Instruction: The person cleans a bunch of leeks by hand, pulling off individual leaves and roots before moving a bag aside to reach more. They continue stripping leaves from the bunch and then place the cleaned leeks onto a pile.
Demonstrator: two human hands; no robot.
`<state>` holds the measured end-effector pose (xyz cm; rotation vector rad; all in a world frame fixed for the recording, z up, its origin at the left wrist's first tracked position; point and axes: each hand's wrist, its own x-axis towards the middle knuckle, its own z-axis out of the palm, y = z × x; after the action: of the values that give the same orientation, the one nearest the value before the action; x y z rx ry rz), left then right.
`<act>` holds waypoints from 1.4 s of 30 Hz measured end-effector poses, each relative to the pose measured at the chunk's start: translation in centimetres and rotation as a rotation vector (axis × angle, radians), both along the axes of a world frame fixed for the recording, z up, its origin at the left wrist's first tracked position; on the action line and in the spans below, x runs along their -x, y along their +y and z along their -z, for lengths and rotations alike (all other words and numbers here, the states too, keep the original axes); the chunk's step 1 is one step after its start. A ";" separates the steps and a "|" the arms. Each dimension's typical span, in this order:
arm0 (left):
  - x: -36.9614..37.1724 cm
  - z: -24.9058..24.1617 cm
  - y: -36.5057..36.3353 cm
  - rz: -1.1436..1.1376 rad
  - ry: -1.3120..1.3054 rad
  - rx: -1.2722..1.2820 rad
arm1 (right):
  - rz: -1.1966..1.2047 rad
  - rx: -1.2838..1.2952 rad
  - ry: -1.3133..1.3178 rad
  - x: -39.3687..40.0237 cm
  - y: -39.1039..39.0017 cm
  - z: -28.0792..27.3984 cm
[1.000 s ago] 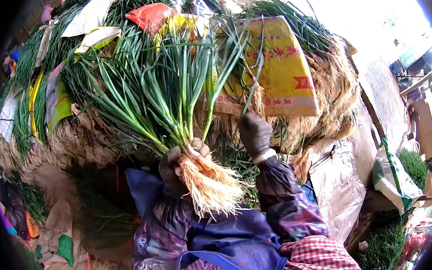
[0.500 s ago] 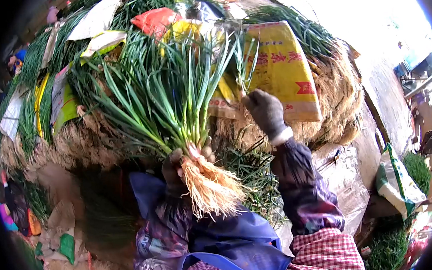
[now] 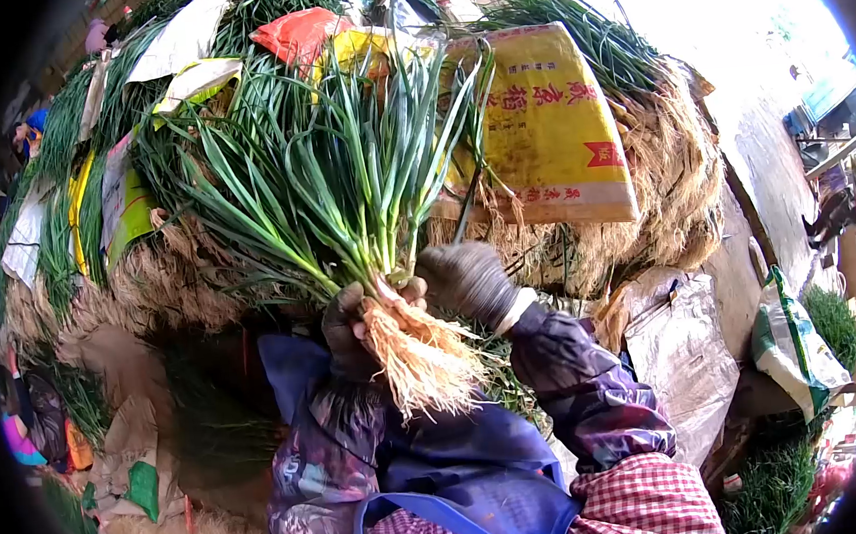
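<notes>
Left hand (image 3: 341, 331) grips a bunch of leek-like greens (image 3: 378, 233) just above its roots (image 3: 420, 362), presumably to keep the stalk bases together, leaves fanning toward twelve o'clock, roots toward five. Curled right hand (image 3: 469, 282) sits just beside it at three o'clock; whether it pinches the dark stalk (image 3: 467, 205) above, I cannot tell. Toward two, a yellow printed sack (image 3: 546, 110) lies on piled greens (image 3: 586, 43), perhaps as cover.
</notes>
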<state>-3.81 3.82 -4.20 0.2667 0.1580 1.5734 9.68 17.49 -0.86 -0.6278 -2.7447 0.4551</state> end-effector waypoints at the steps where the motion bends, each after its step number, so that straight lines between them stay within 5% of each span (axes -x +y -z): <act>1: 0.3 0.4 0.1 0.065 -0.040 -0.078 | 0.052 0.055 0.104 -0.2 -0.6 1.3; 3: 0.1 -1.1 -0.5 0.041 -0.079 0.025 | 0.150 0.085 -0.056 -1.2 -0.4 1.7; 4: 0.4 -0.3 -0.4 0.083 -0.135 -0.077 | 0.253 0.274 -0.514 -1.1 0.5 1.8; 5: 0.7 -0.5 -0.4 0.073 -0.087 -0.096 | 0.046 0.248 -0.807 -1.9 1.7 6.1; 8: 0.5 -0.5 0.1 0.121 -0.191 -0.145 | 0.220 0.247 -0.087 -2.5 -0.7 3.0; 11: 0.4 -1.3 -0.1 0.044 -0.081 -0.043 | 0.203 0.315 0.256 1.3 -0.6 1.8; 13: 0.4 -1.1 0.1 0.027 -0.100 -0.048 | -0.102 0.107 0.057 2.4 -0.4 2.4; 14: 0.6 -1.4 0.1 0.057 -0.109 -0.071 | -0.063 0.037 0.037 2.2 -1.1 3.7; 17: 0.3 -1.6 -0.2 -0.080 -0.071 -0.068 | 0.058 0.338 -0.634 -0.2 -0.5 5.7; 19: 0.5 -0.6 -0.3 -0.052 -0.021 -0.039 | -0.243 0.241 -0.589 -3.5 0.9 7.2; 20: 0.3 -0.8 -0.4 -0.022 -0.017 -0.021 | 0.016 0.295 -0.688 -1.8 -0.2 0.3; 23: 0.2 0.6 0.2 -0.072 0.041 0.012 | 0.367 0.196 0.283 0.6 0.7 -2.8; 27: 0.0 0.6 -0.5 -0.296 0.129 0.230 | 0.332 0.150 -0.005 3.9 2.9 -3.5; 28: 0.1 1.2 -0.6 -0.319 0.124 0.255 | 0.242 0.348 0.075 3.9 3.7 -2.6; 35: 0.0 1.5 -0.5 -0.245 0.138 0.257 | 0.158 0.570 0.189 3.5 2.9 -1.9; 39: -0.1 1.0 -0.1 -0.261 0.070 0.210 | 0.249 1.206 0.420 2.1 1.0 -2.5; 42: -0.4 -0.2 -0.2 -0.332 0.062 0.217 | 0.003 1.549 0.468 -3.0 -0.8 0.0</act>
<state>-3.43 3.66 -3.97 0.1223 0.4374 1.8600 12.69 16.66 -0.90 -0.6285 -1.4871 2.3412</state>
